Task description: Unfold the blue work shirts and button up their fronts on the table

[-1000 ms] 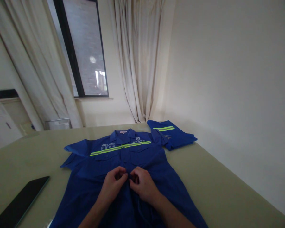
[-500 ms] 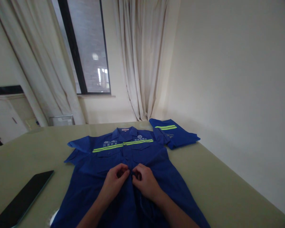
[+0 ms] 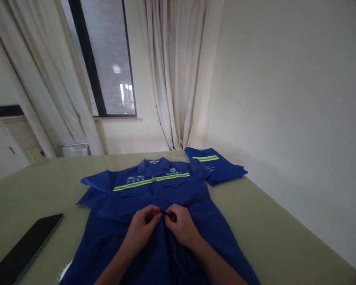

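Note:
A blue short-sleeved shirt (image 3: 130, 202) with a yellow-green and grey stripe across the chest lies front up, its collar at the far end. My left hand (image 3: 144, 225) pinches the left side of its front opening, below the chest pockets. Close beside it, my right hand (image 3: 180, 223) pinches the cloth on the other side of the opening. The fingertips of both hands nearly meet at the placket. Whatever button lies between them is too small and dark to make out.
A folded blue garment (image 3: 225, 168) with a matching stripe lies at the table's back right, by the wall. On the left of the green table (image 3: 71, 170) is a dark flat slab (image 3: 29, 245). A white round object (image 3: 65, 272) shows partly at the shirt's lower left edge.
The view has shifted slightly, so the shirt, slab and window sit a little further left. Both hands keep nearly the same pinch on the shirt front.

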Tool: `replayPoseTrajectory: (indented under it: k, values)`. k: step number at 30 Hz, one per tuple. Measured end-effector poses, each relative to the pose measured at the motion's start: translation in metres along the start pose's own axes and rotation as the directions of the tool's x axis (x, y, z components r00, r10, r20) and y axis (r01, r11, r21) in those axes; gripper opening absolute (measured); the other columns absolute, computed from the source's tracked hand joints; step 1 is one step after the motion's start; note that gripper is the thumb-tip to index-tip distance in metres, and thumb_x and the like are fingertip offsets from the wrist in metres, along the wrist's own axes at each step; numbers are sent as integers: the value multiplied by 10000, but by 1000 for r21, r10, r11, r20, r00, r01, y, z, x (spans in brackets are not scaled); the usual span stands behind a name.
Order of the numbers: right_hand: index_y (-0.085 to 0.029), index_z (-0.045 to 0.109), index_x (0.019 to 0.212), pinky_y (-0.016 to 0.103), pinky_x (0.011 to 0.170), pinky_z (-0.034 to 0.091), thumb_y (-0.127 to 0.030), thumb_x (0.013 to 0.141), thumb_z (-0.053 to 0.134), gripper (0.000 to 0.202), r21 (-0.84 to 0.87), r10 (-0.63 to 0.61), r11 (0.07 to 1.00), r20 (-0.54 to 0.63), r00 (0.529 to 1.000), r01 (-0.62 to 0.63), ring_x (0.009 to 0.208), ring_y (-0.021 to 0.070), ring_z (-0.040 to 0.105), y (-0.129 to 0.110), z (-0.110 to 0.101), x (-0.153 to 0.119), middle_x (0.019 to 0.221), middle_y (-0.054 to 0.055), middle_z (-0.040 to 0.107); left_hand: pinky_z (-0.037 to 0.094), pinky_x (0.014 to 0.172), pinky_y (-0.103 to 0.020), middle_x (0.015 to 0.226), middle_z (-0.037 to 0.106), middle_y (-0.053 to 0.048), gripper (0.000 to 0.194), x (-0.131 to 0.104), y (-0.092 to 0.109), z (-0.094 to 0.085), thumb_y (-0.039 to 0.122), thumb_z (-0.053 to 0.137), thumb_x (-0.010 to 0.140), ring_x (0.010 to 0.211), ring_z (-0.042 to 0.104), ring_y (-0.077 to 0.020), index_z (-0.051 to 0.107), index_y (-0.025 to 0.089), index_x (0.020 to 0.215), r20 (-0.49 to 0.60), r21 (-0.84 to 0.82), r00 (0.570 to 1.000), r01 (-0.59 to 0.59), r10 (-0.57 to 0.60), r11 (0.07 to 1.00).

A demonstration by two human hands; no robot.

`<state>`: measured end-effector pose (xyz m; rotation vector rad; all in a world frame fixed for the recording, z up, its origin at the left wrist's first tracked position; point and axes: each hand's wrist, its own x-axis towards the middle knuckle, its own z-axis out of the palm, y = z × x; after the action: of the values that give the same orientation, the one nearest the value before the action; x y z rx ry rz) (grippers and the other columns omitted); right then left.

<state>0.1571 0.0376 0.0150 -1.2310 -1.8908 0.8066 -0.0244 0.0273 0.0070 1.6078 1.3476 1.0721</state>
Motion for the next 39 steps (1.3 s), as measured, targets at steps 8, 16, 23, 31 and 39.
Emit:
replayPoseTrajectory:
  k: [8,16,23,31,39]
  values:
    - [-176,727,834,238,696,401,-135,840,644,93,-81,-4,997,26,1000,7,760,155,620,2,1,3,811,17,687,425,610,-260,762,673,7,199,0,1,2,377,704,794,650,567,-158,655,196,862,-15,18,1000,-20,20,1000]
    - [-190,681,783,228,614,355,-140,791,648,60,-108,-2,994,19,1000,4,668,131,561,0,5,5,736,-13,625,328,553,-234,653,499,65,160,9,-8,0,320,672,714,587,435,-122,567,206,757,1,-26,1000,5,-5,1000]
    - [-199,611,720,234,600,347,-155,800,624,92,-142,-19,990,-38,999,13,640,128,530,-5,9,2,693,-20,585,365,590,-244,651,469,63,227,9,-7,3,398,686,757,621,439,-137,550,216,746,-50,-10,999,16,-17,1000]
    - [-187,648,755,230,573,363,-281,784,777,162,35,11,999,31,999,-12,608,118,539,-2,7,1,693,-34,603,392,613,-247,678,497,46,457,10,-6,2,645,699,765,656,467,-146,567,209,726,-81,-94,996,20,-27,995]
    - [-198,603,766,219,586,348,-146,755,724,132,68,-38,997,22,999,36,622,113,506,-2,8,2,720,-50,565,383,599,-238,663,506,46,568,12,4,-3,740,746,646,639,468,-133,568,203,703,-46,-174,993,103,-113,979]
